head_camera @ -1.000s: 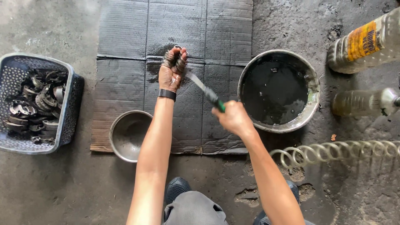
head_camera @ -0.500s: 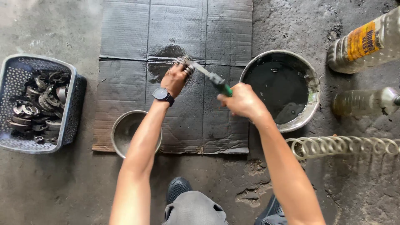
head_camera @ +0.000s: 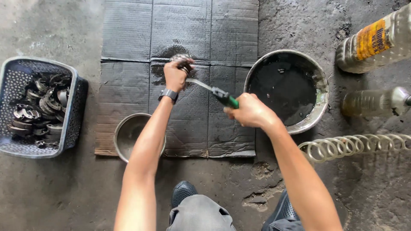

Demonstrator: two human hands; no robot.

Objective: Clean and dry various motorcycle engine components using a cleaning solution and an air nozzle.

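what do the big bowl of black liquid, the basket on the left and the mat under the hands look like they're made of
Big bowl: likely steel, its grey rim shiny where it isn't grimy.
Basket: probably plastic, a blue-grey perforated wall.
Mat: apparently flattened cardboard, creased into panels and stained dark, brown at one edge.

Bare arms, black wristwatch on left wrist, grey trousers, dark shoes.

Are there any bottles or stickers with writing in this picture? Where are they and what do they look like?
Labelled bottle: top right on the floor, lying tilted; clear plastic with yellowish liquid and a yellow-orange label with dark print.
Second bottle: right side, just below the first, lying on its side; clear with yellowish liquid, no label seen.
No signs or screens are in view.
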